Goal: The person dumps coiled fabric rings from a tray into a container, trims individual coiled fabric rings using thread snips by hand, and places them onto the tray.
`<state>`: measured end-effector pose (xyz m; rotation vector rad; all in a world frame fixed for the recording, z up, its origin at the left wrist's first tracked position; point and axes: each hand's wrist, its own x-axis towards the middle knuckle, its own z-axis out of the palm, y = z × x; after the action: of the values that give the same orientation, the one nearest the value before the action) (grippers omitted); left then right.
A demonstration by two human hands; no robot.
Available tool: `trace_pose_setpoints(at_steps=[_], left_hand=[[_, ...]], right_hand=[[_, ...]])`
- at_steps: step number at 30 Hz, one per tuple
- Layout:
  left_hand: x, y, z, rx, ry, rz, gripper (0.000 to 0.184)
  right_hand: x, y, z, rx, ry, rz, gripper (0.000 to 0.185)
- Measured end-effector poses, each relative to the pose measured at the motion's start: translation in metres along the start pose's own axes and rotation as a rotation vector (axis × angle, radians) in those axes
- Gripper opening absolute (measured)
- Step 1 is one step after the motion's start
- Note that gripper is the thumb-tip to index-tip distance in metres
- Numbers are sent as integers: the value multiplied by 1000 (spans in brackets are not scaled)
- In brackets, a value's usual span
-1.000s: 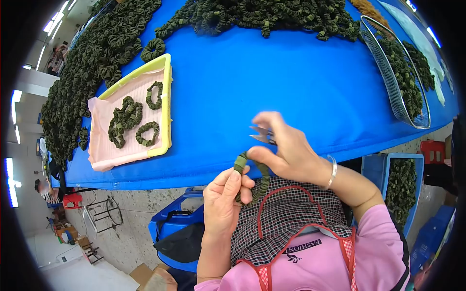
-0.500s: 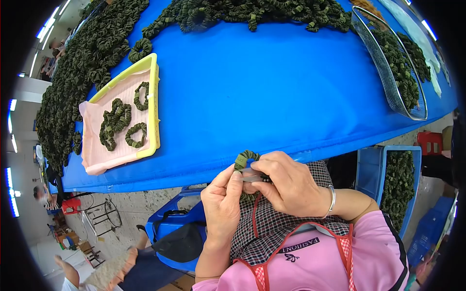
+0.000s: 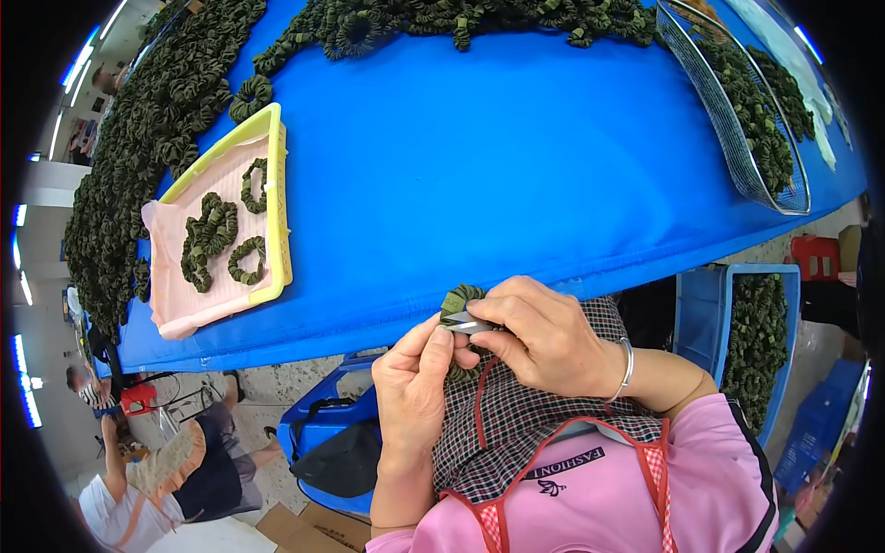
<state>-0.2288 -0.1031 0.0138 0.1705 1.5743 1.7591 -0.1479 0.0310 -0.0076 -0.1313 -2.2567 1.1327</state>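
Observation:
Just past the table's front edge, my left hand point(image 3: 415, 373) pinches a dark green scrunchie point(image 3: 458, 300) between thumb and fingers. A lighter green tag on the scrunchie faces up, with lettering too small to read. My right hand point(image 3: 539, 336) is closed around small thread snips point(image 3: 470, 323), whose silver blades point left at the scrunchie beside my left fingertips. The handles of the snips are mostly hidden in my right palm. The lower part of the scrunchie is partly covered by my fingers.
A yellow tray point(image 3: 280, 198) lined with pink material holds several scrunchies. Heaps of scrunchies point(image 3: 166, 120) cover the table's left and far sides. A wire basket point(image 3: 728, 120) stands right, and a blue crate point(image 3: 701, 323) of scrunchies below it. A person point(image 3: 157, 479) is at lower left.
The snips' blades have come into clearer view against the scrunchie, and my right hand has shifted slightly left. The person at lower left has moved further into view.

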Motion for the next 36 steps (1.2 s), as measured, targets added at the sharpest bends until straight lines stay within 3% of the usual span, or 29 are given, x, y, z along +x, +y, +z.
trace_pose_setpoints(at_steps=[10, 31, 36], left_hand=[[1, 1, -1, 34, -6, -4, 22], [1, 2, 0, 4, 4, -41, 22], [2, 1, -2, -30, 6, -50, 21]], right_hand=[[-1, 1, -3, 90, -10, 110, 18], [-1, 8, 3, 16, 62, 10, 14], [-1, 6, 1, 176, -49, 178, 15]])
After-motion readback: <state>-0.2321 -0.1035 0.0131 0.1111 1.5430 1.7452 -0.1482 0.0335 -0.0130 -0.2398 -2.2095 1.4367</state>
